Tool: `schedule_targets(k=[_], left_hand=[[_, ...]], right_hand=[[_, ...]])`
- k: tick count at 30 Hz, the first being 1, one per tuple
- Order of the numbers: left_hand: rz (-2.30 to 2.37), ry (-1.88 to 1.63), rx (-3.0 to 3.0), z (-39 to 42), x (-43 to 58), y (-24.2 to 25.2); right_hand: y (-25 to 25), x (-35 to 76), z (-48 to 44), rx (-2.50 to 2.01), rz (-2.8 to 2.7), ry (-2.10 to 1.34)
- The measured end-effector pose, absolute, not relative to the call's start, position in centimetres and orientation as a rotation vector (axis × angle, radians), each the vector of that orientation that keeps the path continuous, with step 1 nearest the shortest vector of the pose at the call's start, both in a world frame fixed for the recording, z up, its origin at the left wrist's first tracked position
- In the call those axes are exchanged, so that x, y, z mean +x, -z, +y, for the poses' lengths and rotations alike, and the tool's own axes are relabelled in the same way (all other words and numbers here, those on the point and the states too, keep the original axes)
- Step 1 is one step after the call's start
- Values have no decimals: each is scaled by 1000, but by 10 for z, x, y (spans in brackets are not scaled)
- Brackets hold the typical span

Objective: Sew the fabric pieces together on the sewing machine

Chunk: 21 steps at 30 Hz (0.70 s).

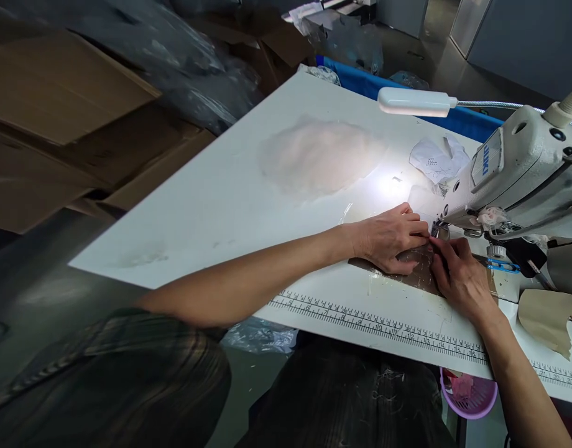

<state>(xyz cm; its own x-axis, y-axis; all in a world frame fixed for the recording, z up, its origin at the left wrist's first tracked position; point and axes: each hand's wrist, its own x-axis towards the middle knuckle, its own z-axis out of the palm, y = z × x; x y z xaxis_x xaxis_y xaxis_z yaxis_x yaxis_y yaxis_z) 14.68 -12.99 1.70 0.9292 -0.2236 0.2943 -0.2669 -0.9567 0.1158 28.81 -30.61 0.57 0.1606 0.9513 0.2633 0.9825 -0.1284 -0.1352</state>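
Both my hands work at the needle of a white sewing machine (514, 168) on a white table (230, 205). My left hand (391, 239) lies on a thin clear piece of material (407, 274), its fingertips pinched together by the presser foot (439, 230). From the right, my right hand (456, 274) meets it, fingers curled and pressing the same piece just in front of the needle. What the fingertips pinch is too small to make out.
A lamp (416, 101) shines on the needle area. A pale pink pile of fluffy material (321, 152) lies farther back, white scraps (438, 158) beside the machine. A printed ruler (383, 323) runs along the front edge. Cardboard boxes (62, 93) stand left; a purple basket (470, 395) hangs below.
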Motion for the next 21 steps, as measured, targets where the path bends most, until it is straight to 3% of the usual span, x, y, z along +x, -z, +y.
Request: schedule_targets(k=[12, 21], left_hand=[[-262, -431, 3051, -134, 150, -15], [-189, -345, 3127, -133, 153, -17]], right_hand=[[-11, 288, -307, -2186, -1813, 39], [-28, 314, -309, -2045, -1461, -440]])
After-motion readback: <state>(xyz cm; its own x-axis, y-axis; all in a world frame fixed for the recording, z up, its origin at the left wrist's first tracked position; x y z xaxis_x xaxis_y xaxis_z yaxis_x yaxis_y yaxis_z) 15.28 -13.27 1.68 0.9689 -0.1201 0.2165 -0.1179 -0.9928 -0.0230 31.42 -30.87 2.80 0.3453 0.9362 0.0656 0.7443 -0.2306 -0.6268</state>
